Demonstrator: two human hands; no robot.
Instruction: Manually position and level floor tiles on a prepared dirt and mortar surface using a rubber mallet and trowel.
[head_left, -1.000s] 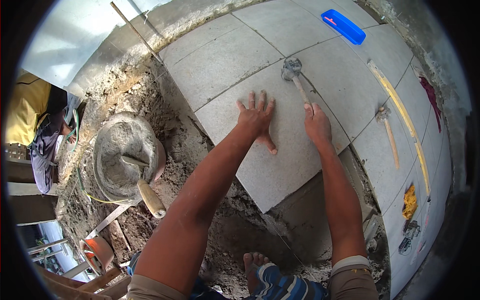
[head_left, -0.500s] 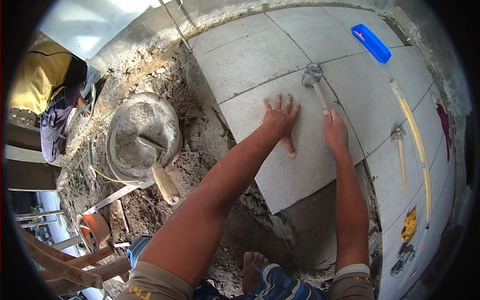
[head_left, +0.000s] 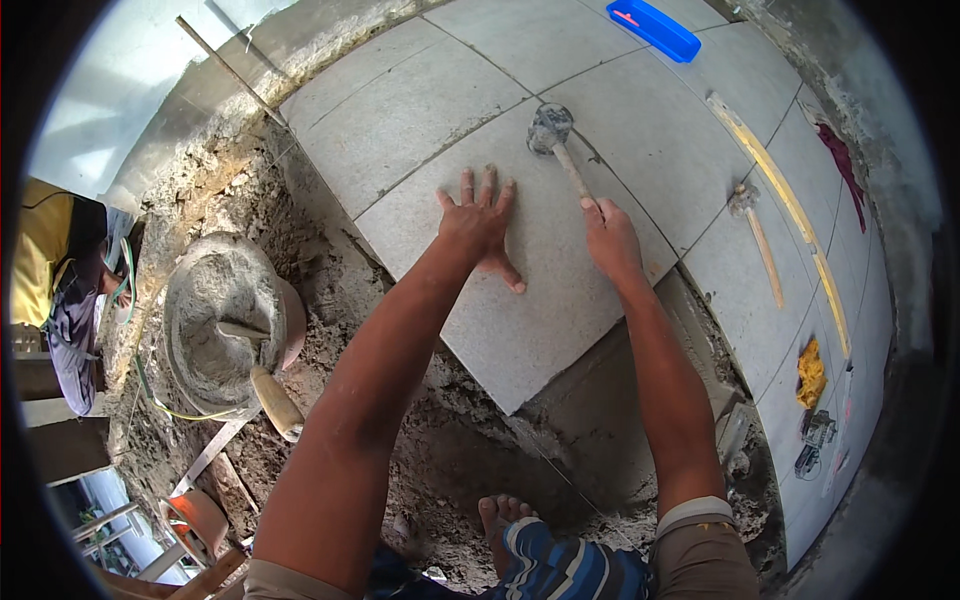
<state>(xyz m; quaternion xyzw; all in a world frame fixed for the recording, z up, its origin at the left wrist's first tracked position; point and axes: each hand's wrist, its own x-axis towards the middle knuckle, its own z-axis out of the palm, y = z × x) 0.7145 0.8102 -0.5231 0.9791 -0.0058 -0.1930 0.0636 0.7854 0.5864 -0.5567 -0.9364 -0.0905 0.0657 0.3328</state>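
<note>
My left hand (head_left: 478,225) lies open, fingers spread, on a large pale grey tile (head_left: 530,330) bordering the mortar bed. My right hand (head_left: 610,235) grips the handle of a rubber mallet (head_left: 550,128), whose mortar-smeared head is at that tile's far corner, over or on the joint. Left of my left forearm is a bucket of wet mortar (head_left: 183,310) with a wooden-handled trowel (head_left: 275,400) in it. A second mallet (head_left: 767,255) lies on the tiles to the right.
Blue tray (head_left: 655,30), yellow straightedge (head_left: 770,170), yellow sponge (head_left: 812,375), maroon cloth (head_left: 840,170) on the tiles. Rough rubble ground (head_left: 230,190) at left, where another person (head_left: 55,260) works. Wall (head_left: 120,120) behind, orange bucket (head_left: 195,522) lower left.
The view has swung right and back left, shifting everything in frame. Relative to the tile, my spread left hand and the mallet in my right hand show little movement.
</note>
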